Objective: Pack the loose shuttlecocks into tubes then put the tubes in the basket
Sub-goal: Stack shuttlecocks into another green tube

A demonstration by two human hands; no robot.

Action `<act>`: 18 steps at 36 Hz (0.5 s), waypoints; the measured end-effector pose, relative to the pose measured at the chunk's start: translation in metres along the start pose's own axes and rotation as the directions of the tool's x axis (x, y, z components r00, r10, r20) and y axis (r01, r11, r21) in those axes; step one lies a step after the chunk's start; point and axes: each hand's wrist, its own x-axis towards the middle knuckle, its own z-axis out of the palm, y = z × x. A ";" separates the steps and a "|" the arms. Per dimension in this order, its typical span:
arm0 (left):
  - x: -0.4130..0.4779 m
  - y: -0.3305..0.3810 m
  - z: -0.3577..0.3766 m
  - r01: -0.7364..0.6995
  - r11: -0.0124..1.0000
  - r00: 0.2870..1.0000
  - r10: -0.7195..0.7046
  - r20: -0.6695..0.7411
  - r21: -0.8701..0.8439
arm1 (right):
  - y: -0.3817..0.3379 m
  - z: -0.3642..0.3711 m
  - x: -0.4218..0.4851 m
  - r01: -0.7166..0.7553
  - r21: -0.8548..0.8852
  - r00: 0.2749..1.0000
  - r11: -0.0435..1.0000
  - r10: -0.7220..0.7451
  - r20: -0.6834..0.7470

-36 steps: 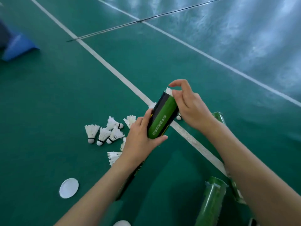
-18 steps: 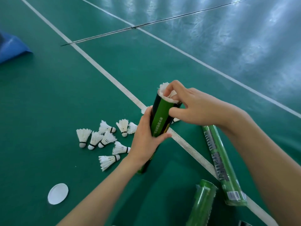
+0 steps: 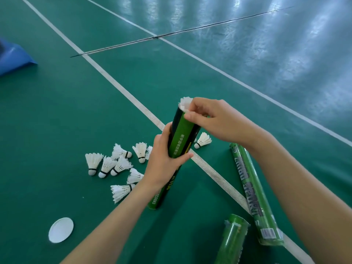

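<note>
A green and black tube (image 3: 181,138) stands tilted on the green court floor, its base near my left forearm. My left hand (image 3: 163,161) grips its middle. My right hand (image 3: 215,119) is at its open top, fingers curled onto the white feathers of a shuttlecock (image 3: 185,102) that sticks out of the mouth. Several loose white shuttlecocks (image 3: 114,164) lie on the floor left of the tube, and one more shuttlecock (image 3: 202,140) lies just right of it. No basket is in view.
A green tube (image 3: 251,195) lies on the floor to the right, across a white court line (image 3: 213,172). Another green tube (image 3: 233,239) stands open at the bottom. A white round lid (image 3: 61,229) lies bottom left. A blue object (image 3: 13,56) sits far left.
The tube has come more upright. My right hand's fingers have curled further over the shuttlecock feathers at the tube's mouth. The view has shifted, showing the lying tubes on the right.
</note>
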 end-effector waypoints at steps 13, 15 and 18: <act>-0.041 -0.036 -0.060 0.162 0.824 0.957 -0.266 0.118 0.543 | 0.062 0.084 -0.005 -0.147 0.730 0.893 0.668 0.407 -0.192; -0.052 -0.055 -0.070 0.228 0.759 0.915 -0.381 0.132 0.609 | 0.080 0.112 -0.005 -0.240 0.709 0.848 0.663 0.499 -0.179; -0.070 -0.080 -0.080 0.287 0.640 0.833 -0.534 0.143 0.713 | 0.108 0.163 -0.008 -0.447 0.578 0.797 0.683 0.597 -0.089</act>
